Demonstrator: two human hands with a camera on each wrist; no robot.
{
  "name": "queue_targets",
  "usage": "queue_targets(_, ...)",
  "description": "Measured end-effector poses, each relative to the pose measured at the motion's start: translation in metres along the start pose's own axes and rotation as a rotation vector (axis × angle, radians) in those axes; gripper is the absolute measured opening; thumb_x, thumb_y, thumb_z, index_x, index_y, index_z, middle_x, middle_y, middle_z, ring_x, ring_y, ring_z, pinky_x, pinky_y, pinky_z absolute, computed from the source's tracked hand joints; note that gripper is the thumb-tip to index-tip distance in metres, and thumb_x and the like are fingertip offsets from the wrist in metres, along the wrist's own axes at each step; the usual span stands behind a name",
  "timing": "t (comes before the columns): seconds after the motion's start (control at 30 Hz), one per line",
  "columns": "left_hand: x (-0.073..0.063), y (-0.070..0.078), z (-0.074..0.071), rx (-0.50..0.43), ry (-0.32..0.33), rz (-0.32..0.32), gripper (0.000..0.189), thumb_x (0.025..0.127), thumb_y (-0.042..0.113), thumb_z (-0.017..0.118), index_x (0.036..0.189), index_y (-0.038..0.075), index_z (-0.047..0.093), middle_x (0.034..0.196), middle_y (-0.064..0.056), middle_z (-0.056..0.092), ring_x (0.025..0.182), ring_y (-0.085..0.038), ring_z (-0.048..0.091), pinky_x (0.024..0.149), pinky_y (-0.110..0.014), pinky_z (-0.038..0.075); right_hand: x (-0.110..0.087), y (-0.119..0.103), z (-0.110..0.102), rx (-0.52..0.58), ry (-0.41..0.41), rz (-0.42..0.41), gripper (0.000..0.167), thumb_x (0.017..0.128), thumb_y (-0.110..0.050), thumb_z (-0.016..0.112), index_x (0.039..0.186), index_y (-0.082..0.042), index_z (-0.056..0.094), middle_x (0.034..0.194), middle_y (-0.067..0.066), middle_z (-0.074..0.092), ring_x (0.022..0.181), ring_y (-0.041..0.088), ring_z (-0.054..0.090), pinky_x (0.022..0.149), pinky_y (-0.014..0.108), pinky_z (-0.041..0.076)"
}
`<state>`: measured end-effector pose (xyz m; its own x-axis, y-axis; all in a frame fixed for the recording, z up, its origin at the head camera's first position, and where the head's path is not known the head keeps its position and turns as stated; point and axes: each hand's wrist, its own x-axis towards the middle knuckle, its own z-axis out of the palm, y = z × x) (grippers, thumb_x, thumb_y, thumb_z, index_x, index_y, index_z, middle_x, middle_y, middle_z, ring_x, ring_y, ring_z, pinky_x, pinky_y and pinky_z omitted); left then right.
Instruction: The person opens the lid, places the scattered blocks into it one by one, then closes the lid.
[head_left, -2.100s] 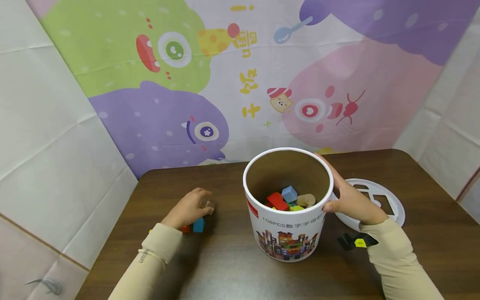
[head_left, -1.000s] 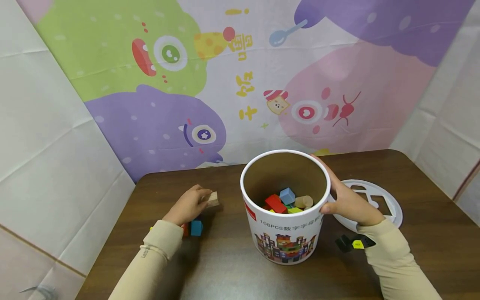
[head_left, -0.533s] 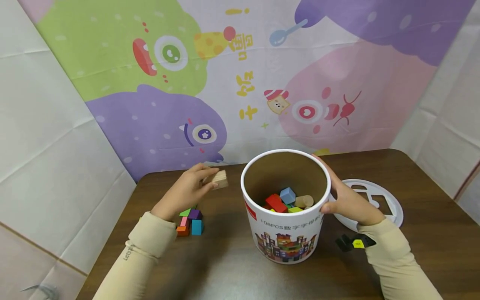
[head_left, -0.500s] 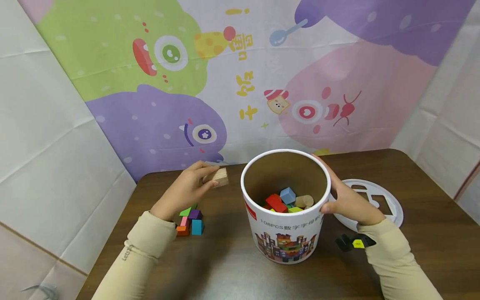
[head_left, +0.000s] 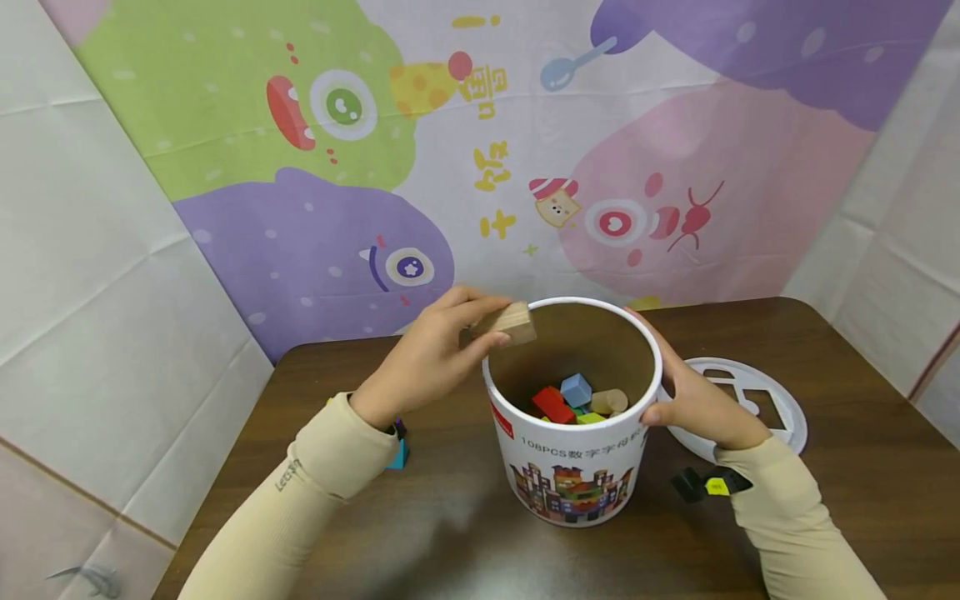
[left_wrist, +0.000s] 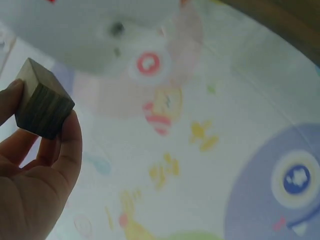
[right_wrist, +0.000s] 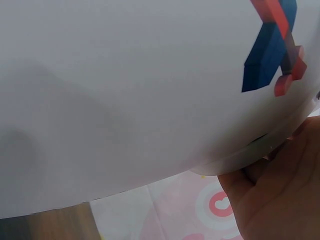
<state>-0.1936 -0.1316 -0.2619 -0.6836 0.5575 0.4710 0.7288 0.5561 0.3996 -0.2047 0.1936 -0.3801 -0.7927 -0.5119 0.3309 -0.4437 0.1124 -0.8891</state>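
Note:
My left hand (head_left: 435,354) pinches a plain wooden block (head_left: 512,323) between thumb and fingers, at the left rim of a white bucket (head_left: 573,471). In the left wrist view the same wooden block (left_wrist: 42,100) shows its grain, held at the fingertips of the left hand (left_wrist: 42,175). My right hand (head_left: 701,400) grips the bucket's right rim, thumb outside. The right wrist view shows that right hand (right_wrist: 282,185) at the rim, its fingers partly hidden. Inside the bucket lie several blocks, among them a red block (head_left: 553,405), a light blue block (head_left: 576,390) and a wooden cylinder (head_left: 609,402).
A white lid (head_left: 793,408) with cut-out shapes lies behind the right hand. On the brown table (head_left: 465,550), a blue block (head_left: 398,455) and a purple one show beside the left sleeve, which hides others. A printed cloth (head_left: 517,150) hangs behind the table.
My left hand has picked the wooden block up off the table and carried it up and right to the bucket's rim. The right hand keeps its grip on the bucket.

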Motion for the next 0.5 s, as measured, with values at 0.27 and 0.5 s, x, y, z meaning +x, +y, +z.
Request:
queue_targets(0.27,0.024,0.017,0.030,0.013,-0.131,0.080,0.037,0.093,0.021,0.067,0.127,0.005,0.064,0.111,-0.005,0.062,0.092,-0.012,0.055,0.081,-0.024,0.049,0.000,-0.001,0.001,-0.002,0.013,0.012,0.104,0.077,-0.058,0.072,0.157,-0.032,0.011,0.159,0.010,0.019,0.135,0.047,0.028,0.095,0.076,0.037)
queue_targets(0.5,0.041,0.027,0.049,0.047,-0.290,0.100,0.035,0.093,0.021,0.068,0.124,0.006,0.065,0.110,-0.004,0.062,0.094,-0.010,0.056,0.083,-0.021,0.047,-0.001,-0.001,0.001,-0.012,0.003,0.020,0.105,0.078,-0.062,0.070,0.158,-0.033,0.008,0.161,0.012,0.013,0.136,0.049,0.023,0.094,0.075,0.037)
